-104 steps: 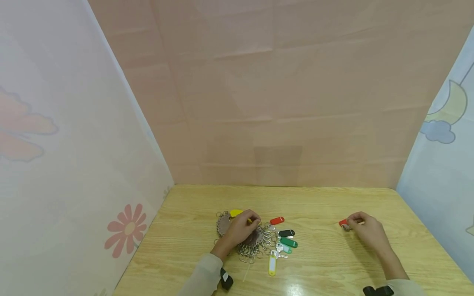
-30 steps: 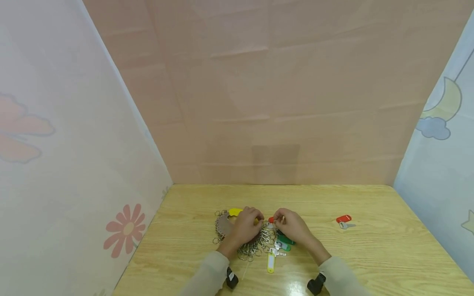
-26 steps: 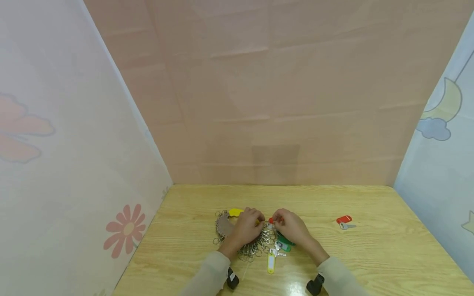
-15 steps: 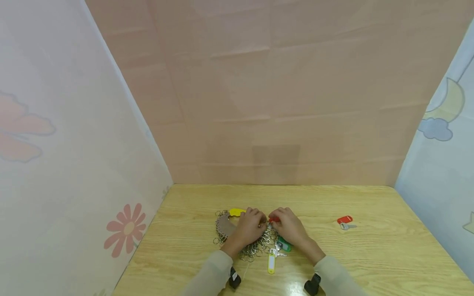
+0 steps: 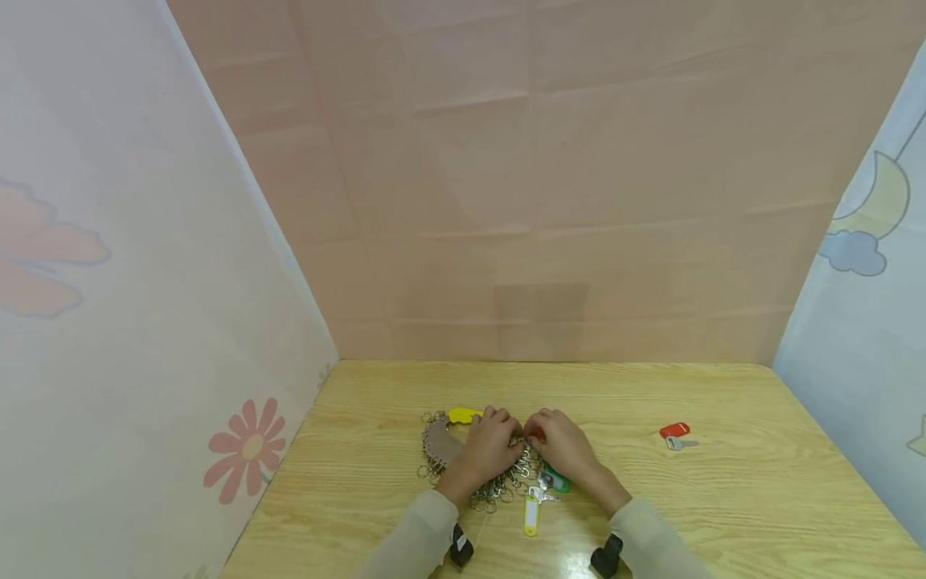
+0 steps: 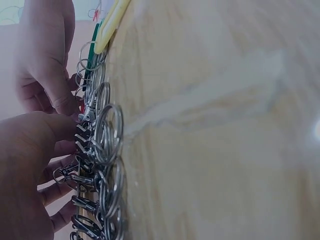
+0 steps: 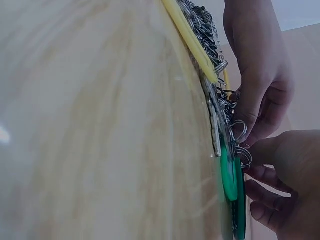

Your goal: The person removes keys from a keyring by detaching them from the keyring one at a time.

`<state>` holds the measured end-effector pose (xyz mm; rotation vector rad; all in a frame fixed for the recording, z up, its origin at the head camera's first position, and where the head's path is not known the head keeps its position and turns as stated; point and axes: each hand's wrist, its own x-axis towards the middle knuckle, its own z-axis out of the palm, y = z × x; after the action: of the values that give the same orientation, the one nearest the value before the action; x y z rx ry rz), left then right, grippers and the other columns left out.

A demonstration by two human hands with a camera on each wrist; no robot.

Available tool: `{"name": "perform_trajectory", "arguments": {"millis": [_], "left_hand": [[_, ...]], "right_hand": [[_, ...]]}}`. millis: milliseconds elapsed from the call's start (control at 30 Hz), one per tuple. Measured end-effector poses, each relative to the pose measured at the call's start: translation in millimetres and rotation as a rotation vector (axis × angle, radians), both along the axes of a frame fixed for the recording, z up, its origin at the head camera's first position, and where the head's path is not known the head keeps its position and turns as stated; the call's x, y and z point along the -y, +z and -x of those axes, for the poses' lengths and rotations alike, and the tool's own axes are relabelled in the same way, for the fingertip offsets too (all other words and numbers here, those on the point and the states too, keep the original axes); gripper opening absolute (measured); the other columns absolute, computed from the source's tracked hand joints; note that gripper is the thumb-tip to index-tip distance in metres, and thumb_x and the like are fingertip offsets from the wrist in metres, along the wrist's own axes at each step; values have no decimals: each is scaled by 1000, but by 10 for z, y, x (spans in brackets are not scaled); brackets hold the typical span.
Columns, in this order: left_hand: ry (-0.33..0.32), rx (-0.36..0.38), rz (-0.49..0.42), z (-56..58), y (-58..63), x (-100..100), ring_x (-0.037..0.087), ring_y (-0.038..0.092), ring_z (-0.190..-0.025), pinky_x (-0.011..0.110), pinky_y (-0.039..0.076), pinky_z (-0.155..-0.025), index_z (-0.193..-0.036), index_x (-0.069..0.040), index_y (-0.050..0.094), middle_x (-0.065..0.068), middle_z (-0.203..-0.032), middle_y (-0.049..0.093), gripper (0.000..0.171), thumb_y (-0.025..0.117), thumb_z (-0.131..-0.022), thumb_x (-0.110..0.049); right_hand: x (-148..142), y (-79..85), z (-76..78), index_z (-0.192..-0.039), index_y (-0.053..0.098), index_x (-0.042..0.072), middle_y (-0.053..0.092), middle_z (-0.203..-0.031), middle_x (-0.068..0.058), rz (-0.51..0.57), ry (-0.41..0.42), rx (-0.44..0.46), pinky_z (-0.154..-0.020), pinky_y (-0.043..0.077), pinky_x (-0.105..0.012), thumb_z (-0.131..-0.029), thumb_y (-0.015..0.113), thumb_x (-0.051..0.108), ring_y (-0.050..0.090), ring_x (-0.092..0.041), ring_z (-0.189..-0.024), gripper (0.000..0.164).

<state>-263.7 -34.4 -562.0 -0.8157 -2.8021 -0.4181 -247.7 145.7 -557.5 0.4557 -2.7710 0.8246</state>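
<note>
A brown curved key holder (image 5: 440, 442), edged with metal snap hooks and rings, lies on the table, partly under my left hand (image 5: 493, 444). That hand's thumb and fingers pinch a snap hook (image 6: 86, 118) at the holder's right end. Close against it, my right hand (image 5: 564, 446) pinches a red key tag (image 5: 538, 433), mostly covered by its fingers. Split rings (image 7: 244, 157) show at the fingertips in the right wrist view. Below the right hand lie a green key tag (image 5: 555, 480) and a yellow key tag (image 5: 531, 516) with keys.
Off to the right, a second red key tag (image 5: 674, 430) lies with its key (image 5: 680, 443) on the wooden table (image 5: 752, 498). A yellow piece (image 5: 463, 416) sits at the holder's far side. Patterned panels stand left and right, a tan one behind.
The right hand released the far-right red tag and its key on the table, then came left to the other red tag. Both hands have since drawn together until they nearly meet.
</note>
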Motion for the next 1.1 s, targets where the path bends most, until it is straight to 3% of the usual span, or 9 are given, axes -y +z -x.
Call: {"name": "perform_trajectory", "arguments": {"millis": [667, 833, 1100], "left_hand": [[-21, -77, 34, -20, -24, 0, 13, 48, -92, 33, 36, -79, -92, -25, 73, -10, -96, 63, 14, 77, -98, -37], [-34, -105, 9, -10, -42, 3, 13, 48, -90, 34, 37, -78, -89, -26, 72, -10, -94, 63, 14, 76, -100, -34], [-65, -91, -72, 15, -32, 12, 9, 55, -88, 29, 41, -77, -89, -23, 72, -12, -86, 68, 10, 75, -98, -25]], "right_hand": [[-14, -10, -26, -93, 75, 19, 64, -89, 9, -6, -17, 32, -73, 54, -34, -93, 83, 10, 58, -9, -83, 12], [-8, 37, -46, -94, 75, 19, 65, -91, 8, -13, -18, 19, -71, 53, -33, -93, 83, 11, 57, -8, -80, 11], [-8, 90, -58, -94, 76, 19, 65, -89, 9, -44, -14, -25, -69, 53, -30, -92, 83, 10, 58, -6, -79, 12]]}}
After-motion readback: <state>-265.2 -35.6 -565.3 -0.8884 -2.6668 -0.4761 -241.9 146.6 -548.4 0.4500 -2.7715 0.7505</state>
